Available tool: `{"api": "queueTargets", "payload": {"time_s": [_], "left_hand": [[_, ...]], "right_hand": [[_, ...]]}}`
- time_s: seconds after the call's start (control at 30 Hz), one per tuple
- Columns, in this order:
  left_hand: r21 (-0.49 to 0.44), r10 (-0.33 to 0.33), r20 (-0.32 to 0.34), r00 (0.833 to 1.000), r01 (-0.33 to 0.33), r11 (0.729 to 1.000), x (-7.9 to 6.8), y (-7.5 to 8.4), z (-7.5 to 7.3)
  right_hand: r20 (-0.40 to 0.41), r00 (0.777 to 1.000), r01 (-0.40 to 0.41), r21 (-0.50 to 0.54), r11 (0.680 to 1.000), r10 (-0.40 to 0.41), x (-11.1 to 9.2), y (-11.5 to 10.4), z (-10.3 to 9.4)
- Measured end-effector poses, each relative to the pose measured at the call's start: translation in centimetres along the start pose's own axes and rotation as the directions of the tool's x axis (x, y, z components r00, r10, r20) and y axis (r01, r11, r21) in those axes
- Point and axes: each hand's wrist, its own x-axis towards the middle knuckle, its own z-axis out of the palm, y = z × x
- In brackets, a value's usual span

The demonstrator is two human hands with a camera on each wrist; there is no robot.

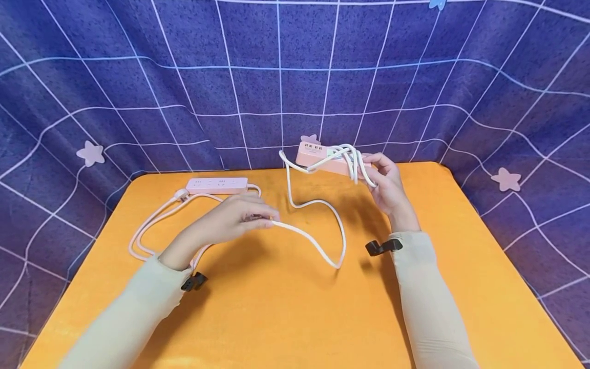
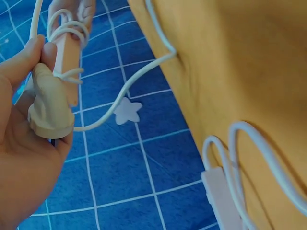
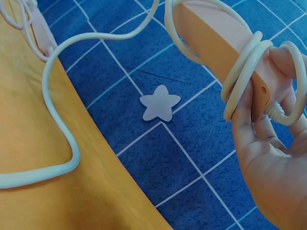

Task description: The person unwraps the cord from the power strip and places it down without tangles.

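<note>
My right hand (image 1: 387, 187) holds one end of a pink power strip (image 1: 312, 149), raised over the table's far edge. White cord (image 3: 249, 62) is looped several times around that end, and my fingers lie against both strip and loops. In the left wrist view, my left hand (image 2: 29, 158) grips the pale plug (image 2: 50, 108) of this cord, with thumb and fingertips where the cord leaves it. The head view hides the plug behind the hand. Between the hands, a slack length of white cord (image 1: 318, 246) bends down and back up to the strip.
A second pink power strip (image 1: 217, 185) lies at the table's far left, its cord (image 1: 138, 238) looped beside it and partly under my left arm. The orange tabletop (image 1: 295, 318) meets a blue gridded curtain (image 1: 258, 92) with star shapes behind.
</note>
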Motion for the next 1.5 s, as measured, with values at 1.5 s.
{"api": "queueTargets", "payload": {"time_s": [1.5], "left_hand": [[0.164, 0.036, 0.338, 0.94, -0.097, 0.982, -5.1, -1.8, 4.9]], "right_hand": [[0.005, 1.0, -0.009, -0.01, 1.0, 0.009, 0.0, 0.1, 0.0]]}}
